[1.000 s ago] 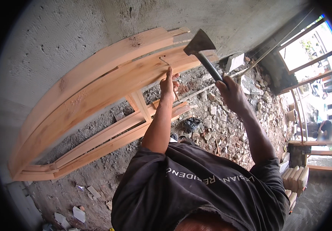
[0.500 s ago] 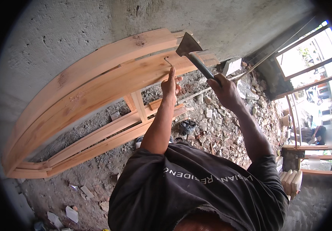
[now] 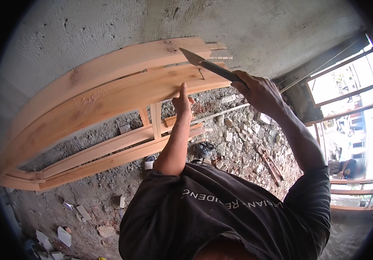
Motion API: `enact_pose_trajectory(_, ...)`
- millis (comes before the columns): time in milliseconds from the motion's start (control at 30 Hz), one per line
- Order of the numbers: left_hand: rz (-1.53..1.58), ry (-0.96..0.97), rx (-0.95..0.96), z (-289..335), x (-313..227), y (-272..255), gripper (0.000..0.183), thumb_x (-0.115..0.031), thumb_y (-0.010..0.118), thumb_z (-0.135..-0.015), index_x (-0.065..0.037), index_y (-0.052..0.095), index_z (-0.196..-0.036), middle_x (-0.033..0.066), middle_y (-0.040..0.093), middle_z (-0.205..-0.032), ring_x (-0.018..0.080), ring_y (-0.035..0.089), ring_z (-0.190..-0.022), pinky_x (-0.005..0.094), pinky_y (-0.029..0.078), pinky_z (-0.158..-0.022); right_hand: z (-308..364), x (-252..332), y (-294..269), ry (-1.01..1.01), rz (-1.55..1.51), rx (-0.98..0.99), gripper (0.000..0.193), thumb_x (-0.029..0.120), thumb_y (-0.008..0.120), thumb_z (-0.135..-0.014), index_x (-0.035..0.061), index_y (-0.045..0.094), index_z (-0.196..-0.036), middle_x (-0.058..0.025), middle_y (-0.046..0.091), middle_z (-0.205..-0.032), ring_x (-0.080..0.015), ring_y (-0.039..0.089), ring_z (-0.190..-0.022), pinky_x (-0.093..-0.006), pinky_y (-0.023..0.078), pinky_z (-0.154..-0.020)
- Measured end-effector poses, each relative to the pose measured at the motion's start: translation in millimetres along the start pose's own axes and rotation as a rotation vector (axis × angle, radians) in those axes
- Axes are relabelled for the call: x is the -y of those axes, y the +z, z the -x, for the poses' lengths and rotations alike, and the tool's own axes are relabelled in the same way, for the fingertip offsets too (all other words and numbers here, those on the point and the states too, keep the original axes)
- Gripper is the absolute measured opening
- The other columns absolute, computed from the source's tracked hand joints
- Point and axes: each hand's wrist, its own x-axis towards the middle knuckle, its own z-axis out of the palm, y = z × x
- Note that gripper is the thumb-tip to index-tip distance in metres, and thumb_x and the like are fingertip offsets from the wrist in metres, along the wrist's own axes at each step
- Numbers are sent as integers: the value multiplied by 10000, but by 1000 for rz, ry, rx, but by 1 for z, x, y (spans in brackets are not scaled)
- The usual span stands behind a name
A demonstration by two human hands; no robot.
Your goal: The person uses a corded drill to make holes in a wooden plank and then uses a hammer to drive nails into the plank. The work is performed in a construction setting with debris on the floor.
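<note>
My right hand is closed around the dark handle of a hatchet, raised at the right end of a wooden frame. Its flared metal blade is seen nearly edge-on, pointing left across the boards. From the wide front board a nail sticks out just below the hatchet. My left hand is at the board's lower edge, left of the nail. Its thumb points up in front of the wood, and its other fingers are loosely bent, partly hidden. Whether it touches the board I cannot tell.
The long frame leans by a rough grey wall. Lower wooden rails lie nearer me. Broken stone rubble covers the ground, with a dark plastic bag and wooden strips. A barred opening is at the right, a person beyond.
The hatchet has turned from its broad side to nearly edge-on and tilted lower, as my right hand rose. My left hand has moved down and away from the nail, which stays in the board.
</note>
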Motion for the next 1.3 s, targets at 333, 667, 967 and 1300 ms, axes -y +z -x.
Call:
enact_pose_trajectory(333, -29, -6, 45, 10, -9, -1, 587, -565, 671, -771, 6, 632, -903, 37, 488, -460, 122, 467, -414, 264, 349, -442, -17, 23, -32, -142, -249, -418, 362, 307, 441, -997, 55, 516, -1246, -17, 544, -578, -62, 494, -438, -249, 408, -326)
enact_pose_trajectory(667, -41, -24, 56, 14, -17, 1, 594, -523, 697, -772, 46, 622, -925, 56, 516, -541, 128, 470, -416, 279, 374, -409, -11, -8, 2, 44, -93, -6, 335, 379, 466, -979, 81, 574, -1086, -43, 573, -573, -126, 536, -435, -313, 438, -390)
enact_pose_trajectory(967, -14, -18, 47, 15, -10, -2, 566, -526, 715, -753, 17, 601, -862, 32, 476, -513, 125, 446, -398, 282, 359, -391, -3, -2, 8, 217, 161, 297, 305, 392, 414, -989, 132, 554, -1070, -58, 597, -646, -214, 599, -525, -381, 475, -505)
enact_pose_trajectory(1300, -201, -116, 282, 3, -10, -26, 559, -540, 671, -804, 2, 596, -916, 36, 538, -611, 67, 403, -408, 233, 267, -358, 36, -35, 75, 481, -573, -191, 379, 394, 551, -932, 23, 601, -988, -75, 554, -615, -180, 553, -570, -373, 432, -548)
